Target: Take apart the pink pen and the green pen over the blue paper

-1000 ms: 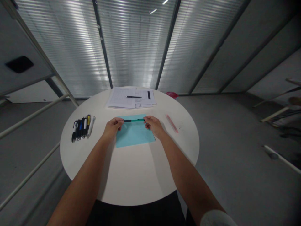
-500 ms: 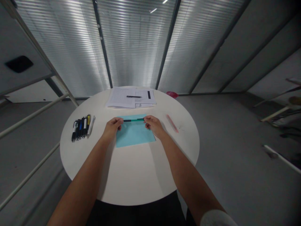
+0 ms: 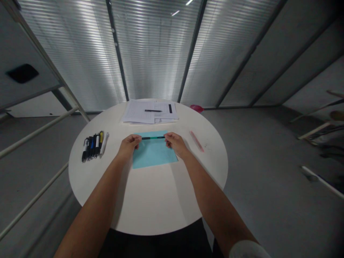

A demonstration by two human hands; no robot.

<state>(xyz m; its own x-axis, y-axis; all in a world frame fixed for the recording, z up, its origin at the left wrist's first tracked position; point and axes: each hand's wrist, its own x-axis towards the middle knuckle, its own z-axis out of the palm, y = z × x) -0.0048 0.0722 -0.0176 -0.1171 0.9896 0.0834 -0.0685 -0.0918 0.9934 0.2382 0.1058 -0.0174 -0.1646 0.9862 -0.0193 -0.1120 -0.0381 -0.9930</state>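
Note:
A green and black pen (image 3: pixel 152 138) lies level between my two hands, over the far part of a light blue sheet (image 3: pixel 154 154). My left hand (image 3: pixel 129 145) pinches its left end between thumb and fingers. The right end is held the same way by my right hand (image 3: pixel 174 141). Both tips of the pen are hidden in my fingers. Just right of my right hand, a pink pen-like stick (image 3: pixel 196 141) rests on the white round table (image 3: pixel 158 200).
On the left side of the table several pens (image 3: pixel 92 146) lie in a row. At the back is a stack of papers (image 3: pixel 138 111) with a dark pen (image 3: pixel 153 110) on top. A metal frame (image 3: pixel 40 134) stands to the left.
The pen has turned slightly about its length between my fingers, its dark clip looking different. My hands have hardly moved.

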